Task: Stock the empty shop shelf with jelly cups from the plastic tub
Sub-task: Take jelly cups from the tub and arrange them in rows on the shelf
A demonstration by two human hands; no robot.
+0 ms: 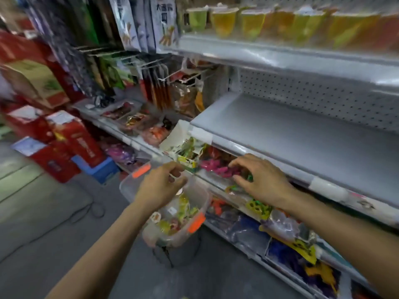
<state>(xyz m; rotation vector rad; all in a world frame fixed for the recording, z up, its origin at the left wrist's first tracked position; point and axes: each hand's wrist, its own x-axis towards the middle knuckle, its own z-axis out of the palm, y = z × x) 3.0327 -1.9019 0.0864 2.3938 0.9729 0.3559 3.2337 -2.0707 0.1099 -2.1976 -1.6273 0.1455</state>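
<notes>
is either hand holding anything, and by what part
Left hand, curled above the plastic tub: cannot tell. Right hand, spread over shelf packets, holds nothing.

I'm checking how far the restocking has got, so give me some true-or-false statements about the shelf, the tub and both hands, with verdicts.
1. The grey middle shelf holds no stock. True.
2. The plastic tub is empty. False: colourful jelly cups lie in it.
3. The tub's clips are blue. False: they are orange.
4. The left hand is above the tub. True.
5. The right hand rests on the grey middle shelf. False: it is by pink packets on the shelf below.
</notes>
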